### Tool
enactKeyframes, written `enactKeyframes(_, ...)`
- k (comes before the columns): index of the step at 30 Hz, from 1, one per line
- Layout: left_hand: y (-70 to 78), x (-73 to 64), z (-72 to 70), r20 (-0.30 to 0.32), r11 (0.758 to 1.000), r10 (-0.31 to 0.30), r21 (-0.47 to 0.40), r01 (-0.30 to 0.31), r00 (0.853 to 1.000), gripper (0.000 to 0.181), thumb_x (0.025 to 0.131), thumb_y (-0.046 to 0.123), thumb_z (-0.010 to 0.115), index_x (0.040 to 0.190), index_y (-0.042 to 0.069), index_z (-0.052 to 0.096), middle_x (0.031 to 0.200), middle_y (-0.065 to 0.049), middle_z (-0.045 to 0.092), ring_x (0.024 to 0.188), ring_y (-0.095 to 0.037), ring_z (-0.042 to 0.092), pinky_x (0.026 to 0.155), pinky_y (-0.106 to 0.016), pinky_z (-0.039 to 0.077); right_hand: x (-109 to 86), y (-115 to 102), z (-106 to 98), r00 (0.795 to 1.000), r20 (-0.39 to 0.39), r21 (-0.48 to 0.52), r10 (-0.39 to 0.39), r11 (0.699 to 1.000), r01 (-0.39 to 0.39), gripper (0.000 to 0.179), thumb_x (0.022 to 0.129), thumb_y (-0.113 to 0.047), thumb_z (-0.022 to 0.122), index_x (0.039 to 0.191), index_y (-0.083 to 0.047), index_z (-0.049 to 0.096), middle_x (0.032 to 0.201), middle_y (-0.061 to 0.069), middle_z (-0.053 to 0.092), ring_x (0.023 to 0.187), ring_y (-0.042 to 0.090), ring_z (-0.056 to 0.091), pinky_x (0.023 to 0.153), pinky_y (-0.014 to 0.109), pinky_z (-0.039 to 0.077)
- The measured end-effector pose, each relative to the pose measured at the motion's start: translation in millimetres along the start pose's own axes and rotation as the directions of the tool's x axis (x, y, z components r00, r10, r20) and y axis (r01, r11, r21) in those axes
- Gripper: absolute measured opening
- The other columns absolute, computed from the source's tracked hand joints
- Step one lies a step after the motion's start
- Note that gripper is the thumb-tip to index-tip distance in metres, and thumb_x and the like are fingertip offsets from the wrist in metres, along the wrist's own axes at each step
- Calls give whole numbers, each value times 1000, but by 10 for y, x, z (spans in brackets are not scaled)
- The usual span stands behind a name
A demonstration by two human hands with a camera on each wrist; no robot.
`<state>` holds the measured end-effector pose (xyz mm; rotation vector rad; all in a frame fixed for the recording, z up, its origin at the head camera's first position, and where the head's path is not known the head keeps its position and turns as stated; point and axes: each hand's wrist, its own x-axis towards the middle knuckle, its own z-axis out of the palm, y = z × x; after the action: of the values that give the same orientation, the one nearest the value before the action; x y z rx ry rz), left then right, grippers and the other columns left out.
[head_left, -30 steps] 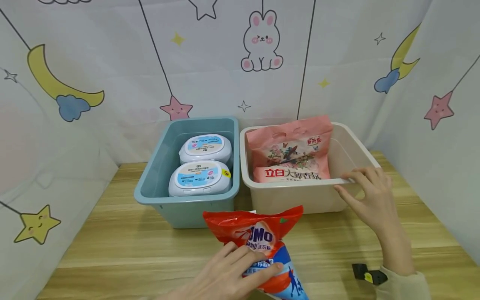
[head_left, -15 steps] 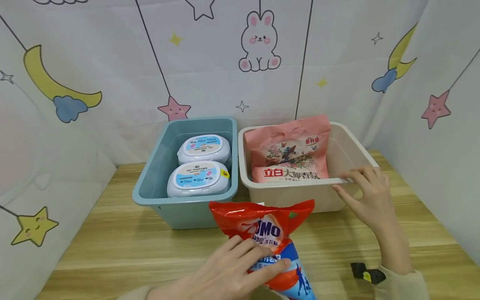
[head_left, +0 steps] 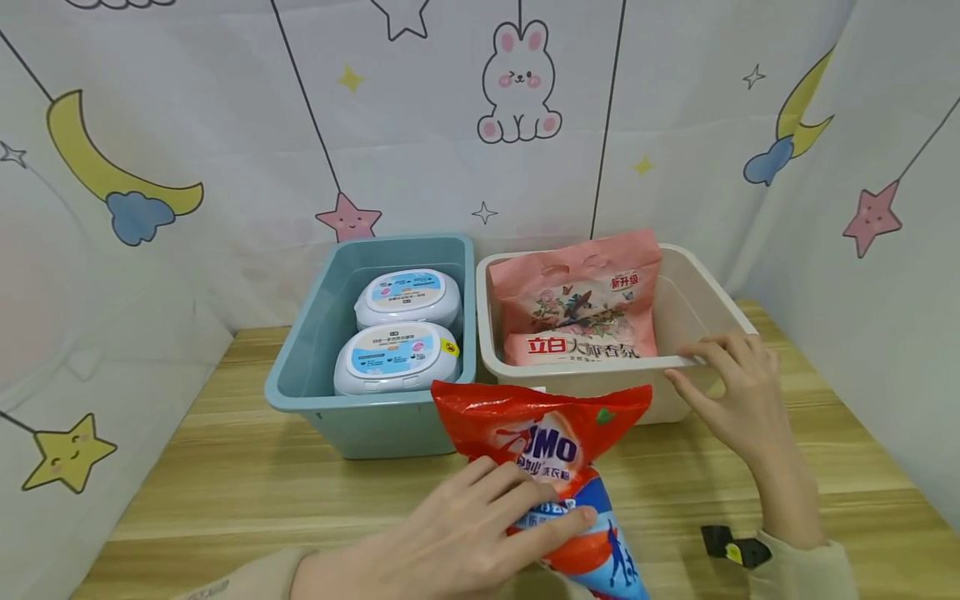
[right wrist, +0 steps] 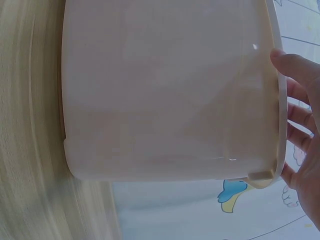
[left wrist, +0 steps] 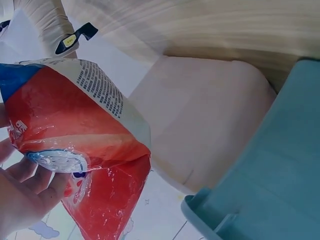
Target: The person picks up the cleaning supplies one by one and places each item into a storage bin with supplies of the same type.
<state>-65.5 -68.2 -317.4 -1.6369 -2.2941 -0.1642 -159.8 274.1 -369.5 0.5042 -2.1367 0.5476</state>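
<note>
My left hand (head_left: pixel 472 529) grips a red and blue bag of laundry powder (head_left: pixel 573 467), fingers across its printed front. It is held in front of the two bins; its lower end leaves the head view. In the left wrist view the bag (left wrist: pixel 90 120) shows its creased red side and a white text panel. My right hand (head_left: pixel 738 400) holds the front rim of the cream bin (head_left: pixel 585 367) near its right corner. The right wrist view has the thumb (right wrist: pixel 295 65) on the outer side and the fingers over the rim. Inside that bin leans a pink laundry detergent bag (head_left: pixel 577 304).
A teal bin (head_left: pixel 382 429) stands left of the cream one, holding two white lidded boxes, one in front (head_left: pixel 397 358) and one behind (head_left: pixel 408 298). A black strap (head_left: pixel 735 547) is at my right cuff. Printed cloth (head_left: pixel 420 125) hangs behind the wooden table (head_left: pixel 225 500).
My left hand has carried the laundry powder bag up and to the right, toward the cream bin. My right hand keeps its hold on the rim.
</note>
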Motion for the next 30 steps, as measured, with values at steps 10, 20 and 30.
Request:
enactKeyframes(10,-40,113,-112,-19,1000,24,-2,-25,1000,69,91,60,50,148,26,31,131,4,57,115,-10,54,93,-23,49,-12,39,-4,1000,-4,5,-8,1000,8,64,91,-63,47,91,-3,70,91,16,59,90,37,45,75,47,25)
enactKeyframes(20,-94,193,-197,-15,999,15,41,-15,1000,72,85,50,65,147,27,35,132,6,60,113,-8,56,95,-24,49,-21,46,-13,1000,15,10,7,1000,-7,65,91,-64,45,93,-3,69,91,16,60,92,36,46,77,47,26)
enactKeyframes(30,-183,283,-313,-118,995,32,94,-20,993,70,80,38,74,142,25,44,127,4,64,110,-11,59,94,-25,51,-15,30,3,1000,3,10,-4,1000,4,65,89,-65,47,92,-4,69,91,15,59,91,36,46,75,44,25)
